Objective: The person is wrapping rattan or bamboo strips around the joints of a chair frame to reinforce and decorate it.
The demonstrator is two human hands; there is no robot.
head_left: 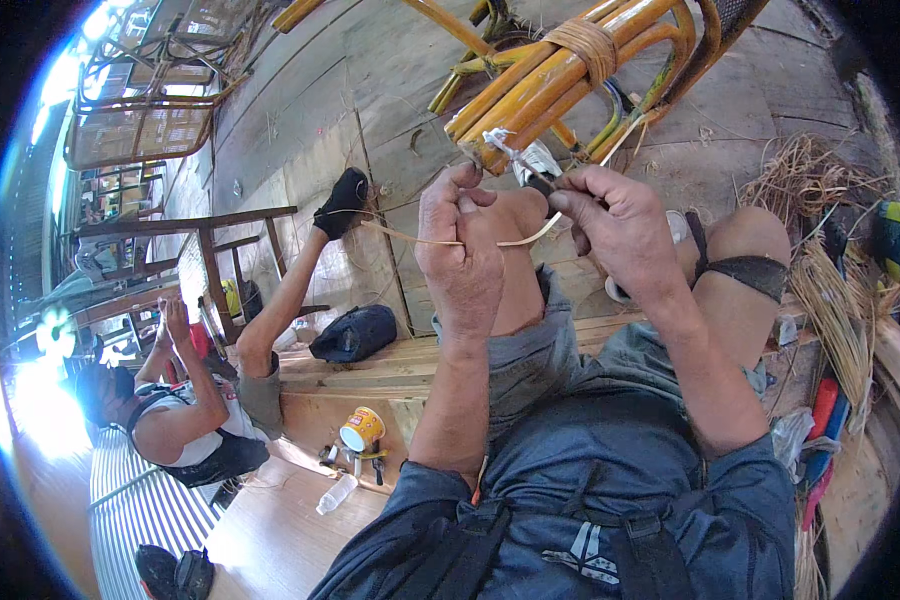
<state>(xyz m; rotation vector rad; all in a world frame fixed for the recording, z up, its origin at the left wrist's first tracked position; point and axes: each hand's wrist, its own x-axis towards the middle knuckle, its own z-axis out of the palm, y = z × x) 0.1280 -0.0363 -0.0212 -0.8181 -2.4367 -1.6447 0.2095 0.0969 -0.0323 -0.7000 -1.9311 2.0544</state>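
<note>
A bundle of yellow-brown rattan poles (530, 95), part of a furniture frame, reaches down toward my hands. White string (498, 138) is knotted around its near end. My left hand (460, 245) is closed around a thin pale rattan strip (415, 238), just below the pole end. The strip passes out leftward and also curves across to my right hand (615, 225). The fingers of that hand are pinched together on the strip beside the poles. My fingers partly hide the grip. A wider cane binding (585, 50) wraps the poles higher up.
Loose cane strips (810, 175) and a bundle of straw-coloured strips (835, 325) lie at right. Another person (195, 420) sits at left, a foot (345, 203) stretched toward me. A yellow-white tub (362, 430), a clear bottle (337, 494) and a dark bag (354, 334) are nearby.
</note>
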